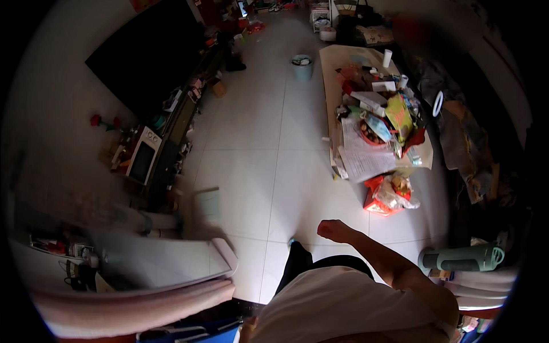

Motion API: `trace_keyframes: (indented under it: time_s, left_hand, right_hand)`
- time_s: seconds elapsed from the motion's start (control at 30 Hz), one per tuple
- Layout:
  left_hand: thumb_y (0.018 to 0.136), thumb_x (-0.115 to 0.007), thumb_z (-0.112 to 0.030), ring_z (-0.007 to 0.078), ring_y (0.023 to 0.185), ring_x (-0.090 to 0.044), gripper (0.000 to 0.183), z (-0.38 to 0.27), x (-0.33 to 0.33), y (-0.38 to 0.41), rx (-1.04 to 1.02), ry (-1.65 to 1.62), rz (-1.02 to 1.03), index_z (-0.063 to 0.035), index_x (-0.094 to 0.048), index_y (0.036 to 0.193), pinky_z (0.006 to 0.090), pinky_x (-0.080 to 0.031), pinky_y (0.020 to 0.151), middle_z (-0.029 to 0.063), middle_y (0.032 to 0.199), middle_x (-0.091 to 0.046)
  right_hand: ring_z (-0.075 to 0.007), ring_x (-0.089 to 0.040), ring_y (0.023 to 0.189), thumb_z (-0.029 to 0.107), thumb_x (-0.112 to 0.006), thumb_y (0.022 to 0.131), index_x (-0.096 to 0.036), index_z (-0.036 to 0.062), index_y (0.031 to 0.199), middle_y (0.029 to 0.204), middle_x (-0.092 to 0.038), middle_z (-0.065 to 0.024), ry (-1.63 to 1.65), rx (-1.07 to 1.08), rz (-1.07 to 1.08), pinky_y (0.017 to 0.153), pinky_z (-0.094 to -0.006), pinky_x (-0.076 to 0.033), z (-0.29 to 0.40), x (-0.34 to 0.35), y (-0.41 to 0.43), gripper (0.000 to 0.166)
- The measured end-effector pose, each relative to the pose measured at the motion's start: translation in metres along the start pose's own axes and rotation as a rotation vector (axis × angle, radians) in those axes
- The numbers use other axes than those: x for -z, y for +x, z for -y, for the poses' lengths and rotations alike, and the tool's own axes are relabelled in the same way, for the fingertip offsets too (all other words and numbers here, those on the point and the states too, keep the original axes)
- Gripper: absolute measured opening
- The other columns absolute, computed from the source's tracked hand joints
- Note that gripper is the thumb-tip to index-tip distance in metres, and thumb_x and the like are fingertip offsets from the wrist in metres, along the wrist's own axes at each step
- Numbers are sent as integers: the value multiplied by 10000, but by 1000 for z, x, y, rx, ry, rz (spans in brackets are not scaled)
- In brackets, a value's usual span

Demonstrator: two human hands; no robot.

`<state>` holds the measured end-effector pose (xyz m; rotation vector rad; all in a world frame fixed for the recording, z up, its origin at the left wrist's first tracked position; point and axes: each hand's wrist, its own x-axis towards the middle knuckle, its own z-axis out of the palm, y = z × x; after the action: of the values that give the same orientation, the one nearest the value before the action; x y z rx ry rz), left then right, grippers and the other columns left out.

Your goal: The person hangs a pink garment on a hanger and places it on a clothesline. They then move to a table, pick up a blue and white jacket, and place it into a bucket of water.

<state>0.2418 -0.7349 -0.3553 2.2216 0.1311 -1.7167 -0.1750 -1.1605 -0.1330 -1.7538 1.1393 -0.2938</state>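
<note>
My right hand (332, 230) hangs in front of my body above the tiled floor (240, 171), its fingers curled in, with nothing visible in it. Nearest to it is a red box or bag (382, 205) on the floor, topped with a clear plastic bag (392, 193). Only a sliver of my left hand or forearm (248, 330) shows at the bottom edge, beside a blue item (214, 334) with pale tubing. Whether it touches that item cannot be made out. One of my feet (292, 241) is stepping on the tiles.
On the right, a low table (332, 55) bears papers (366, 163), a red basket (372, 136) and packets. A bin (303, 73) stands beyond. Left are a large dark television (150, 60), a white microwave oven (145, 154) and a pink-edged partition (225, 257). A green cylindrical appliance (463, 258) lies right.
</note>
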Motion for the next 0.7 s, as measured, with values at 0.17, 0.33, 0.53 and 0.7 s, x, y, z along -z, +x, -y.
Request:
trace_keyframes:
  time_s: [0.17,0.33,0.53,0.7]
  left_hand:
    - [841,-537,-340,145,463,-492,270,-330,-36,-9,-293,62,59,-69,-527,833,288,-397,390,62,625,-557]
    - [850,-515,-360,168,503,-553,302,-631,-118,-54,-537,324,45,-60,-544,849,285,-463,466,83,664,-598]
    - [821,-454,-527,117,448,-495,469,-787,-158,-12,-863,642,-139,-110,-658,750,297,-422,479,36,514,-542]
    - [788,-459,-575,145,496,-524,548,-855,-177,10,-466,561,-203,-68,-665,808,300,-433,545,43,530,-554]
  right_hand:
    - [-167,-582,719,165,-547,814,-564,48,875,792,-601,-78,16,18,-119,658,-288,-471,-6,73,88,134]
    - [-135,-572,685,48,-510,811,-554,34,856,738,-587,-56,405,-267,-302,626,-258,-484,-42,143,173,65]
    - [-190,-583,678,170,-555,790,-577,75,813,713,-601,-74,121,-153,-402,619,-304,-469,-81,233,337,100]
    - [-144,-555,649,170,-582,798,-573,61,848,702,-589,-55,192,-96,-362,607,-277,-462,-32,344,477,120]
